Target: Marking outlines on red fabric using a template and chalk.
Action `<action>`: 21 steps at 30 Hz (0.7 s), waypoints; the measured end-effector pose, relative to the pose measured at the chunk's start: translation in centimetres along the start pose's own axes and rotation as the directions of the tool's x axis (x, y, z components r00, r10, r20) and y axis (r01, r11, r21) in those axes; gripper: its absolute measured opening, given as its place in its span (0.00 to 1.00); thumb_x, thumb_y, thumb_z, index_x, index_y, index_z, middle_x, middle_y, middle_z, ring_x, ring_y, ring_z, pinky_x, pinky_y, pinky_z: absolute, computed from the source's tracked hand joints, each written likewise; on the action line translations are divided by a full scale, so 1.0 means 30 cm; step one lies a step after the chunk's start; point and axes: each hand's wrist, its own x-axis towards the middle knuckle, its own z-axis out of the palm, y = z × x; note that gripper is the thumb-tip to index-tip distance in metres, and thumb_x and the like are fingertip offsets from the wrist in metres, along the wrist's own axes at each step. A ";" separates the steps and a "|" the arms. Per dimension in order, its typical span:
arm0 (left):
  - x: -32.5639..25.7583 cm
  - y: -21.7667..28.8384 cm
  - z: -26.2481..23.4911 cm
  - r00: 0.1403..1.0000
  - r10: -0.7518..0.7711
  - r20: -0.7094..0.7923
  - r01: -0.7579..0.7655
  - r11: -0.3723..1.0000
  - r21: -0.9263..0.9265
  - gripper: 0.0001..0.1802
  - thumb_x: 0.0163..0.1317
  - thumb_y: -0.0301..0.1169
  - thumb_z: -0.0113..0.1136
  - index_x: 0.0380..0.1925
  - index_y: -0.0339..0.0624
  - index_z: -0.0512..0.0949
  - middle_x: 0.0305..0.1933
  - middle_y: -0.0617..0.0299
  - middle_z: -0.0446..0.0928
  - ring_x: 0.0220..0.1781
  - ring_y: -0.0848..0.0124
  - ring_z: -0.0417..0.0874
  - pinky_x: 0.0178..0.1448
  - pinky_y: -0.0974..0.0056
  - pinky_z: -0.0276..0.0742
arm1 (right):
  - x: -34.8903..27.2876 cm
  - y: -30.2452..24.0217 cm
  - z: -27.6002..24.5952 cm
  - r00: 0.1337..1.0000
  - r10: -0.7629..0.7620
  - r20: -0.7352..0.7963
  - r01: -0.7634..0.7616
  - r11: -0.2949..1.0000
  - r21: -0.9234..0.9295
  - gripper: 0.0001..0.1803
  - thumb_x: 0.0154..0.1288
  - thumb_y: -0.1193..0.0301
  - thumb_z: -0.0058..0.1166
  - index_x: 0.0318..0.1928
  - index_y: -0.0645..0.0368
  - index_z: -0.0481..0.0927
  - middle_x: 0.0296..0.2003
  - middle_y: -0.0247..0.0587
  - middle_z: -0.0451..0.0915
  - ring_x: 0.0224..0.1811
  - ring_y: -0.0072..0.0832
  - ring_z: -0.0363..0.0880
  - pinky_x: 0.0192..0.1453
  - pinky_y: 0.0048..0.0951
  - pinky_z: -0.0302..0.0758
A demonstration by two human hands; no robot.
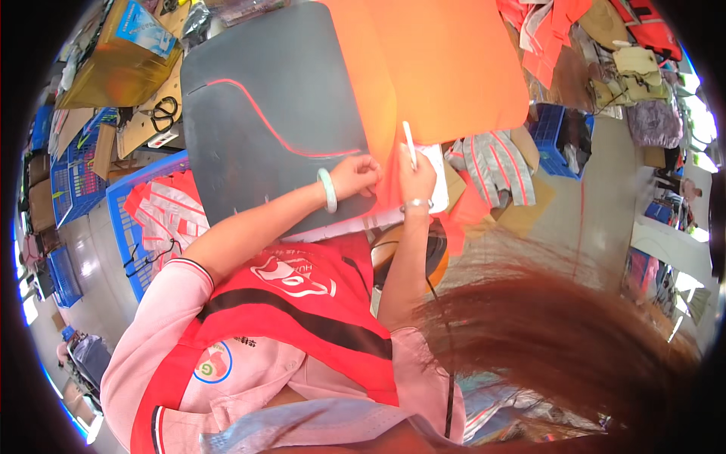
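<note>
Fabric in bright orange (446, 68) lies at the upper centre of the frame, overlapping a dark grey template board (265, 113) marked with a red curved line. The left hand (355, 175), fingers curled, presses on the seam where the two meet. Just beside it, the right hand (417, 178) grips a white marking pencil (409, 144), tip up. Scissors (165, 113) lie upper left.

matt grey board (265, 113), smooth orange sheet (446, 68), glossy pale bangle (327, 189), blue plastic crate (125, 204)
</note>
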 end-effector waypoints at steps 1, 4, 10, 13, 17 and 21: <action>-0.005 -0.017 -0.005 0.998 0.051 -0.025 -0.050 0.999 0.021 0.08 0.63 0.33 0.56 0.35 0.42 0.72 0.30 0.68 0.76 0.30 0.77 0.80 0.33 0.72 0.77 | 0.056 -0.028 0.030 0.984 0.069 0.165 -0.057 0.995 -0.079 0.19 0.60 0.56 0.53 0.32 0.61 0.78 0.28 0.50 0.77 0.32 0.44 0.75 0.38 0.38 0.71; -0.086 0.014 -0.013 0.997 0.000 -0.077 0.002 0.999 0.035 0.08 0.63 0.33 0.55 0.37 0.42 0.73 0.32 0.66 0.77 0.34 0.77 0.80 0.35 0.70 0.77 | 0.175 -0.104 0.122 0.975 -0.030 0.222 0.064 0.987 -0.148 0.22 0.60 0.53 0.53 0.30 0.63 0.74 0.17 0.48 0.71 0.21 0.36 0.72 0.30 0.36 0.68; -0.346 0.081 -0.515 0.212 0.875 -0.435 0.121 0.418 0.900 0.16 0.53 0.29 0.58 0.43 0.40 0.76 0.51 0.49 0.73 0.57 0.52 0.70 0.62 0.55 0.63 | 0.380 -0.180 0.184 0.979 -0.015 0.205 0.070 0.962 -0.264 0.17 0.61 0.57 0.48 0.31 0.60 0.76 0.26 0.53 0.78 0.30 0.49 0.77 0.35 0.48 0.71; -0.531 -0.125 -0.909 0.037 0.500 -0.865 0.078 0.862 0.502 0.23 0.59 0.35 0.58 0.53 0.35 0.70 0.53 0.51 0.73 0.58 0.61 0.71 0.60 0.60 0.66 | 0.395 -0.260 0.276 0.968 -0.198 0.153 0.240 0.905 -0.350 0.14 0.63 0.60 0.45 0.34 0.57 0.77 0.28 0.52 0.78 0.33 0.50 0.78 0.36 0.49 0.73; -0.563 -0.219 -0.992 0.492 0.166 -0.855 -0.397 0.916 -0.051 0.21 0.62 0.35 0.57 0.52 0.35 0.71 0.48 0.58 0.76 0.50 0.70 0.76 0.54 0.66 0.70 | 0.416 -0.226 0.298 0.920 -0.315 0.234 0.386 0.830 -0.402 0.11 0.64 0.64 0.44 0.38 0.55 0.77 0.28 0.51 0.78 0.33 0.50 0.77 0.35 0.49 0.73; -0.538 -0.151 -0.888 0.446 0.258 -0.857 -0.457 0.889 0.030 0.18 0.62 0.31 0.56 0.51 0.36 0.72 0.46 0.60 0.77 0.45 0.73 0.76 0.51 0.67 0.71 | 0.572 -0.121 0.216 0.938 -0.318 0.141 0.344 0.909 -0.236 0.12 0.64 0.62 0.46 0.39 0.55 0.76 0.28 0.52 0.78 0.32 0.50 0.77 0.32 0.46 0.70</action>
